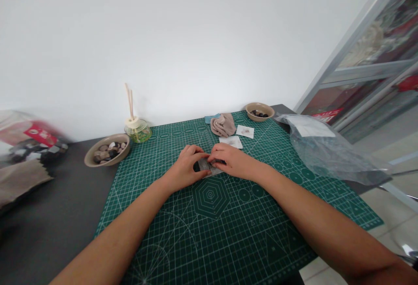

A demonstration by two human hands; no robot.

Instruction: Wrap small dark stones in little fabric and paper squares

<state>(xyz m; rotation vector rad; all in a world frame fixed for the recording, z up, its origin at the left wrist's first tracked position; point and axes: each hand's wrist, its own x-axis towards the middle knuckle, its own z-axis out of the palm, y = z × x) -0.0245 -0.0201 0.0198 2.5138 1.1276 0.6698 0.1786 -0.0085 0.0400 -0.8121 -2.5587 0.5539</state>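
On the green cutting mat [156, 228] lies a small grey flat rectangle [205, 167], possibly a sheet or plate. My left hand [186, 167] grips its left side, thumb on the near edge and fingers at the far edge. Bent over its right part, my right hand [228, 159] has its fingers curled together; a dark bit shows by them, too small to name. The fingers hide much of the rectangle's surface. Just beyond my right hand are a white card [231, 141] with a small faint picture and a second white card [244, 131].
A bowl of mixed stones [107, 150] and a reed diffuser [139, 130] stand left. Behind the cards are a crumpled beige cloth [223, 125] and a bowl of dark stones [260, 112]. A clear plastic bag [326, 150] hangs over the right table edge. Bags [22, 178] lie far left.
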